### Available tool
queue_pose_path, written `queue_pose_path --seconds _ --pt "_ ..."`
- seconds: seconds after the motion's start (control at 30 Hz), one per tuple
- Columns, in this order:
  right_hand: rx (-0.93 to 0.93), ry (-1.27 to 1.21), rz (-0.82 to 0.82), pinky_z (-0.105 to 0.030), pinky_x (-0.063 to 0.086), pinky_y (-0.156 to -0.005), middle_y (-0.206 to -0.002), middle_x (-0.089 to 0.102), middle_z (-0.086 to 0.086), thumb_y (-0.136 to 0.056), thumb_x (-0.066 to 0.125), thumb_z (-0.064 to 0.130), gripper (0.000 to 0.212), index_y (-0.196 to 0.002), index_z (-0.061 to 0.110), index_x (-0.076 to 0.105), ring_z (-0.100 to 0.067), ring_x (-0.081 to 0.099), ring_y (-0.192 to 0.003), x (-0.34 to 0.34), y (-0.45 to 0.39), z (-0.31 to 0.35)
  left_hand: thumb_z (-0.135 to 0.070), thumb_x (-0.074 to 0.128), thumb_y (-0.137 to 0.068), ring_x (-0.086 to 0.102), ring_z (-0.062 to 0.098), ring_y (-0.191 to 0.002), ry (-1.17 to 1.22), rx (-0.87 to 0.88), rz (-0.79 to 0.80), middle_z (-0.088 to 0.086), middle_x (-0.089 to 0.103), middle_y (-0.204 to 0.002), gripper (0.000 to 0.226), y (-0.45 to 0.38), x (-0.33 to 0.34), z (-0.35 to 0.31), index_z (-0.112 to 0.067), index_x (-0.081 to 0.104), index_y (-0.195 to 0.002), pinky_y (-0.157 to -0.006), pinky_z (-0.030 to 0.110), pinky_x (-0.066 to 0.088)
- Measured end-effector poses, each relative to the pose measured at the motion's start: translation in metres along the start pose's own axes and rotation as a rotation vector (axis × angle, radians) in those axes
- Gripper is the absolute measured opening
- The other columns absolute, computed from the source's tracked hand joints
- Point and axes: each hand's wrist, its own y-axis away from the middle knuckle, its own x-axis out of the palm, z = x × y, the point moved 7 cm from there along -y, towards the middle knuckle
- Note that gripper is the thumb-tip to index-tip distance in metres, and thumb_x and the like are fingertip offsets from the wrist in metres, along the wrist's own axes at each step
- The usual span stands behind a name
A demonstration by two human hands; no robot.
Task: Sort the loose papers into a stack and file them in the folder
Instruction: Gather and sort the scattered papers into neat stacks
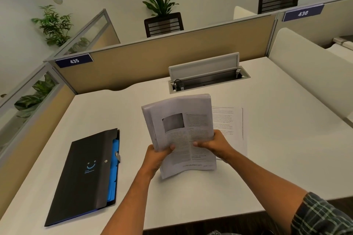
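Stack point(181, 131) gripped upright between both hands | folder point(86, 175) well left

Both hands hold a stack of printed papers point(181, 131) upright over the white desk point(267, 158), its bottom edge down near the desktop. The left hand point(157, 155) grips the lower left side, the right hand point(214, 144) the lower right, thumbs pressed on the front page. One loose sheet point(229, 126) lies flat behind the stack. A closed black folder point(86, 175) with blue tabs lies well to the left
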Motion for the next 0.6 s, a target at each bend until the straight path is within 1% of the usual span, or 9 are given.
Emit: queue_pose_path --seconds 0.13,0.2,0.27,0.3,0.37,0.43,0.5,0.53,0.6 --pt "0.03 0.199 0.085 -0.043 0.061 -0.094 -0.122 0.074 0.003 -0.092 0.074 0.042 0.045 -0.131 0.022 0.064 -0.018 0.072 -0.108 0.004 -0.004 0.003 -0.033 0.088 -0.071 0.077 0.018 -0.086 0.037 -0.07 -0.098 -0.001 0.081 -0.097 0.04 -0.003 -0.014 0.011 -0.015 0.075 -0.104 -0.068 0.026 0.062" --pt "0.059 0.341 0.014 -0.045 0.059 -0.096 -0.12 0.073 0.005 -0.098 0.057 0.055 0.044 -0.126 0.021 0.067 -0.016 0.071 -0.106 -0.006 -0.007 0.002 -0.028 0.088 -0.075 0.078 0.017 -0.08 0.046 -0.106 -0.141 -0.001 0.081 -0.092 0.031 -0.004 -0.022 0.018 -0.015 0.075 -0.099 -0.063 0.026 0.062" --pt "0.118 0.525 -0.117 -0.047 0.056 -0.097 -0.116 0.073 0.004 -0.101 0.045 0.062 0.052 -0.119 0.021 0.07 -0.017 0.069 -0.104 -0.023 -0.009 -0.004 -0.021 0.086 -0.079 0.078 0.017 -0.075 0.078 -0.142 -0.172 0.0 0.081 -0.089 0.022 -0.004 -0.028 0.026 -0.015 0.074 -0.096 -0.059 0.026 0.061" --pt "0.151 0.662 -0.177 -0.045 0.054 -0.098 -0.118 0.073 0.003 -0.1 0.045 0.064 0.053 -0.119 0.022 0.07 -0.018 0.068 -0.107 -0.033 -0.008 -0.008 -0.019 0.085 -0.08 0.078 0.017 -0.074 0.093 -0.156 -0.182 -0.001 0.081 -0.087 0.02 -0.003 -0.03 0.029 -0.015 0.074 -0.096 -0.058 0.025 0.061" --pt "0.223 1.028 -0.285 -0.041 0.047 -0.101 -0.132 0.066 0.0 -0.092 0.054 0.069 0.06 -0.129 0.024 0.064 -0.022 0.061 -0.119 -0.051 -0.003 -0.017 -0.016 0.084 -0.081 0.078 0.017 -0.074 0.111 -0.18 -0.195 -0.003 0.081 -0.084 0.019 -0.002 -0.034 0.036 -0.016 0.073 -0.096 -0.058 0.026 0.061" --pt "0.357 1.266 -0.348 -0.047 0.038 -0.106 -0.149 0.049 -0.01 -0.081 0.059 0.078 0.084 -0.14 0.019 0.051 -0.031 0.046 -0.134 -0.069 0.005 -0.032 -0.015 0.085 -0.081 0.078 0.018 -0.077 0.124 -0.201 -0.203 -0.002 0.08 -0.085 0.02 -0.001 -0.037 0.041 -0.016 0.072 -0.096 -0.06 0.027 0.061" --pt "0.512 1.246 -0.421 -0.052 0.033 -0.111 -0.158 0.033 -0.018 -0.069 0.062 0.086 0.107 -0.145 0.013 0.041 -0.037 0.034 -0.143 -0.086 0.015 -0.045 -0.015 0.085 -0.08 0.077 0.019 -0.08 0.127 -0.211 -0.208 -0.001 0.08 -0.087 0.021 -0.001 -0.038 0.045 -0.016 0.072 -0.097 -0.062 0.028 0.062" --pt "0.568 1.196 -0.462 -0.053 0.033 -0.11 -0.156 0.033 -0.02 -0.064 0.065 0.089 0.114 -0.144 0.011 0.039 -0.038 0.034 -0.142 -0.093 0.019 -0.049 -0.015 0.085 -0.08 0.077 0.02 -0.081 0.125 -0.215 -0.209 0.0 0.08 -0.088 0.022 -0.002 -0.039 0.047 -0.016 0.072 -0.098 -0.063 0.029 0.062" --pt "0.614 1.165 -0.513 -0.05 0.038 -0.105 -0.145 0.043 -0.018 -0.057 0.068 0.09 0.119 -0.14 0.01 0.04 -0.036 0.042 -0.134 -0.102 0.022 -0.05 -0.016 0.085 -0.08 0.077 0.022 -0.083 0.125 -0.22 -0.205 0.002 0.08 -0.091 0.024 -0.003 -0.039 0.049 -0.014 0.073 -0.101 -0.065 0.03 0.062"
